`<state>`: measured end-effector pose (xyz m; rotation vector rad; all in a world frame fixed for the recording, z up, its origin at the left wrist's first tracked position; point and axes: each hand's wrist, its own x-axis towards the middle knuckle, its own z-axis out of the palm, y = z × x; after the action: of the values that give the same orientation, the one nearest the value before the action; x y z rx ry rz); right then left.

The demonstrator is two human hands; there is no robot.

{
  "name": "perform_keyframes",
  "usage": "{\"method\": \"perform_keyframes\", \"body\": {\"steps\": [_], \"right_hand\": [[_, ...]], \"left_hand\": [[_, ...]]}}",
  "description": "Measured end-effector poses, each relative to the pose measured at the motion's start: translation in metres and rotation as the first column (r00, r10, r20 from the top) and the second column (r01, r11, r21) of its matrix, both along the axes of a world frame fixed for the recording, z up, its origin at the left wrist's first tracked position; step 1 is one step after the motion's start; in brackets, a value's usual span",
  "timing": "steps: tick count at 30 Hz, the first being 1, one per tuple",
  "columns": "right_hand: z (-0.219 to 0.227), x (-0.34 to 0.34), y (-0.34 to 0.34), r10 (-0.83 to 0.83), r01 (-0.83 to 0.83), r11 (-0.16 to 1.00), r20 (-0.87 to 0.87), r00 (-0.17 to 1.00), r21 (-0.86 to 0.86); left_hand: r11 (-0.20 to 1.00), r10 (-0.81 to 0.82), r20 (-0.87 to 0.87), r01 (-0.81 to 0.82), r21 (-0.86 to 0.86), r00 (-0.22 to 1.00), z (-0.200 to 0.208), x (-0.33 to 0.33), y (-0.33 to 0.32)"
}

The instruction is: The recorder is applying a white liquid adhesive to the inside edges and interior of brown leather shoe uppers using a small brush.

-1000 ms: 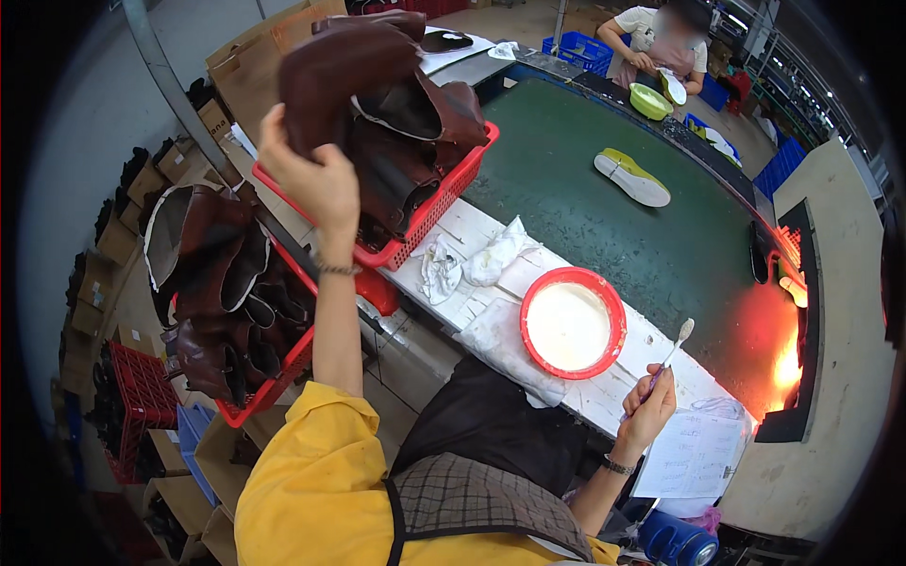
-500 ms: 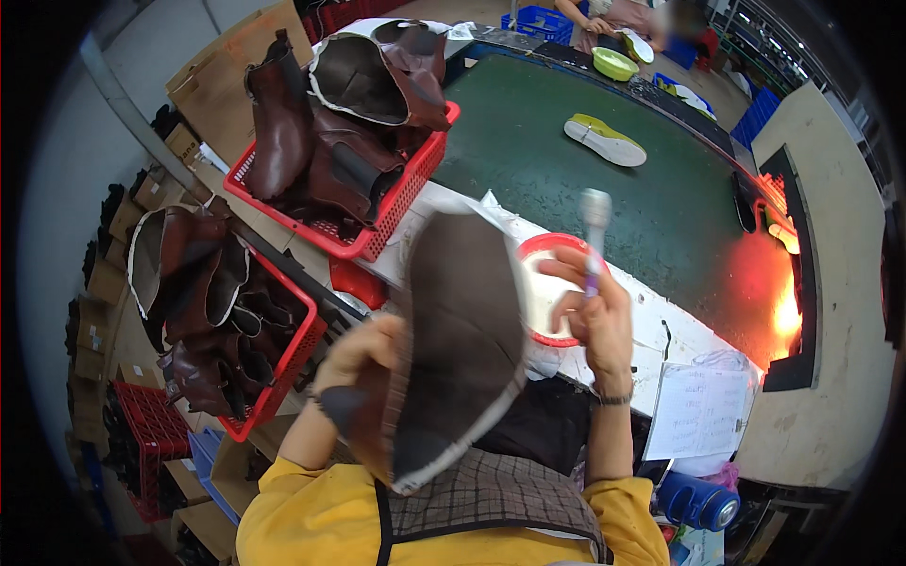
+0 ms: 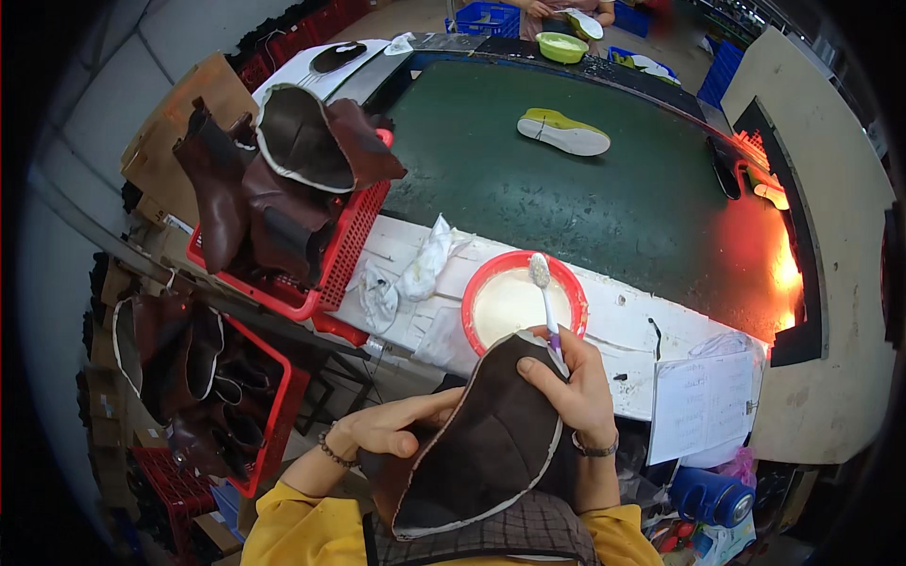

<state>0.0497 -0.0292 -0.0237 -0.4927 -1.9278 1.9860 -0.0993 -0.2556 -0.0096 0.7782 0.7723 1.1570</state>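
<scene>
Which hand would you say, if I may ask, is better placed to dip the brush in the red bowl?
The right hand, I'd judge: it holds the brush near the bowl, though also pinching the boot. The left hand is at the boot, farther from the bowl.

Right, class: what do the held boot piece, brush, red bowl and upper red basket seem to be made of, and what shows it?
Boot piece: perhaps leather or imitation; matte dark inner face, pale raw edge.
Brush: probably plastic handle, smooth purple and white; bristle material unclear.
Red bowl: likely plastic, smooth-looking; uniform colour, thick rim.
Upper red basket: likely plastic, slight sheen; regular perforations.
</scene>
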Motion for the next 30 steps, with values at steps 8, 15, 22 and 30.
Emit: {"method": "perform_keyframes", "body": {"steps": [8,15,22,30], "right_hand": [[0.003,-0.007,0.021,-0.002,0.008,0.993,0.05,0.999,-0.12],[-0.004,-0.014,0.022,-0.076,0.085,0.973,0.052,0.996,-0.213],[-0.021,0.029,0.075,-0.5,0.396,0.686,0.0,0.866,0.611],[-0.058,0.012,0.074,-0.331,0.0,0.257,0.088,0.939,0.966]], "left_hand": [[1.0,0.024,-0.178,-0.023,0.005,0.984,0.024,-0.017,0.029],[0.995,0.028,-0.37,-0.059,-0.075,0.929,0.036,-0.02,0.053],[0.717,0.523,-0.34,-0.619,-0.32,0.782,0.029,-0.039,0.009],[0.731,0.469,-0.467,-0.626,-0.27,0.749,-0.014,-0.046,0.013]]}}
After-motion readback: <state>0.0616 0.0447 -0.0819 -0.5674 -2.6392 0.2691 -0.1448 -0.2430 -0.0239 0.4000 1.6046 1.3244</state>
